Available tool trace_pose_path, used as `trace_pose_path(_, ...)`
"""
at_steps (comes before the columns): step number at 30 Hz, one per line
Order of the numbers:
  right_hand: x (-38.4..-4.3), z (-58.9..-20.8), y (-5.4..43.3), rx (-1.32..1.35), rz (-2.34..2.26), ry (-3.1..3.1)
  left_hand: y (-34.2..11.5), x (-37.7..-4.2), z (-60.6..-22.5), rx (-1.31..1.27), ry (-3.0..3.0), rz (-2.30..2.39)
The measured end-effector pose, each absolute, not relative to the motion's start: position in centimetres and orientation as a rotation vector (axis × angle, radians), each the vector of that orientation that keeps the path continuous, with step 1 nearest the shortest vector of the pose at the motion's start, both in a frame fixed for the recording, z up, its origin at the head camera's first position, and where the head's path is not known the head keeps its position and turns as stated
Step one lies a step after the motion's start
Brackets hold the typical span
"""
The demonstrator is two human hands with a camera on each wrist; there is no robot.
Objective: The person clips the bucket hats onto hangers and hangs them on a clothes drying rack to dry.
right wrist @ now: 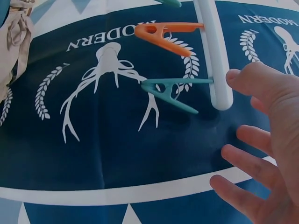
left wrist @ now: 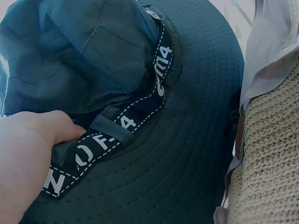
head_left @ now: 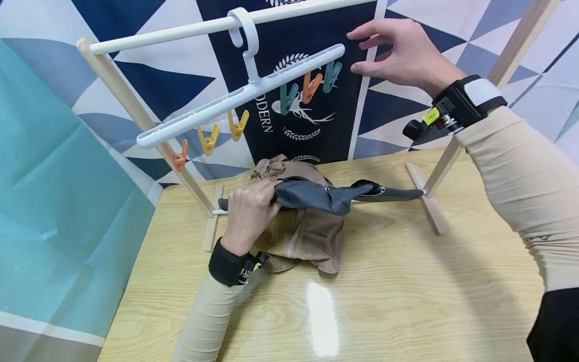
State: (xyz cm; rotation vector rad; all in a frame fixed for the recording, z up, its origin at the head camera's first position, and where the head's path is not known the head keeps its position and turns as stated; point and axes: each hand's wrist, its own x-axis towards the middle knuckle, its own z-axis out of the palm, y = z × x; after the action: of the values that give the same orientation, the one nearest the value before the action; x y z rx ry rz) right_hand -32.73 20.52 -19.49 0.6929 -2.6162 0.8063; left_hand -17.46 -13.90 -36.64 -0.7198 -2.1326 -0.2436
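My left hand [head_left: 253,208] grips a dark blue-grey sun hat [head_left: 307,196] by its crown, close to the band. In the left wrist view the hat's wide stitched brim and black band with white lettering show, with the thumb [left wrist: 60,126] pressed into the fabric. Level with the right end of a white clip hanger [head_left: 244,95], my right hand [head_left: 402,55] is raised with parted, loosely bent fingers and nothing in them. Teal, orange and yellow clips hang from the hanger, among them a teal clip [right wrist: 173,88] near that end.
A white rail [head_left: 181,35] on a wooden stand carries the hanger, which slants upward to the right. Behind and below the dark hat is a beige hat [head_left: 321,236] with a woven part. The wooden table [head_left: 384,301] lies beneath; a patterned cloth covers the wall behind.
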Motion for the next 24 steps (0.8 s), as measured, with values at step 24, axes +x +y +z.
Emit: trace_pose_path(24, -33.9, -18.9, 18.4, 0.774, 0.851, -2.607, -13.5, -17.4, -36.8, -0.724, -2.143, -0.239)
